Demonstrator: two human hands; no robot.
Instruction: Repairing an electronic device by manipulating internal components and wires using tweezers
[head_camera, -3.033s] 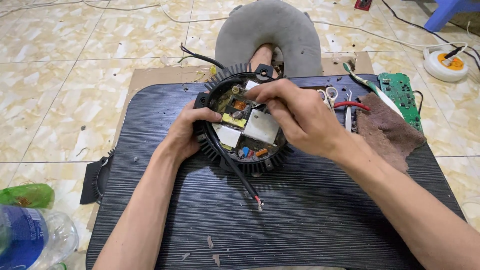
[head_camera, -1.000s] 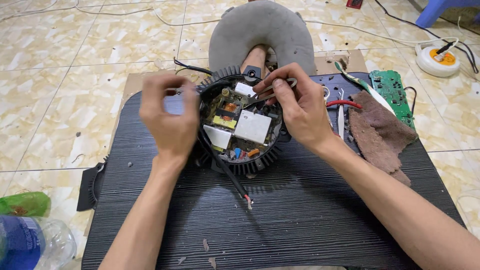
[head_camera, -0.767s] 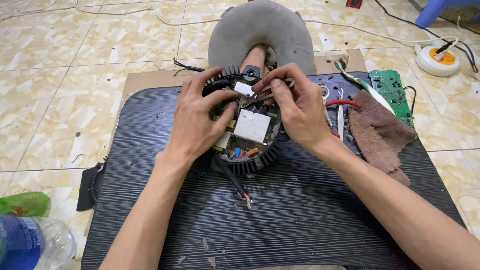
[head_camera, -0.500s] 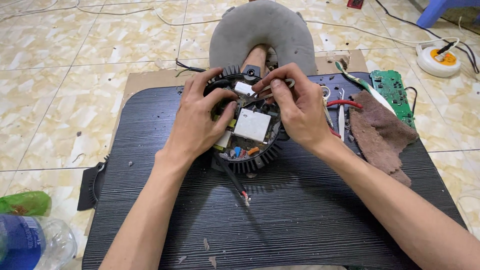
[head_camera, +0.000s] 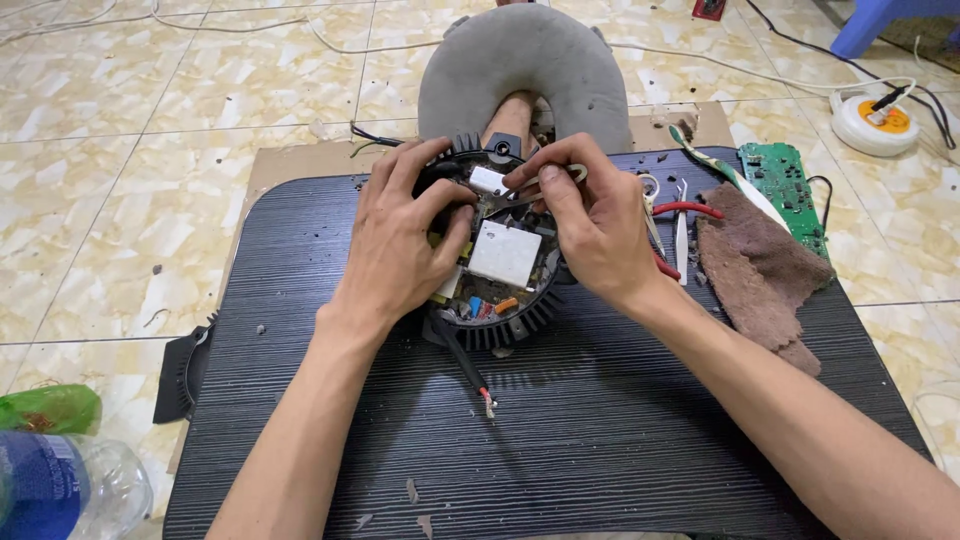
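Left hand shifted onto round finned driver; right hand stays.

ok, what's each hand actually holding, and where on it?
Left hand grips the round finned housing over its upper-left rim. Right hand pinches a thin metal tool near its handle end, tip on the circuit board.

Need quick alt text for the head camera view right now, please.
Both hands work on a round black finned housing holding a circuit board: left hand grips it, right hand pinches a small metal tool. It rests on a black ribbed mat.
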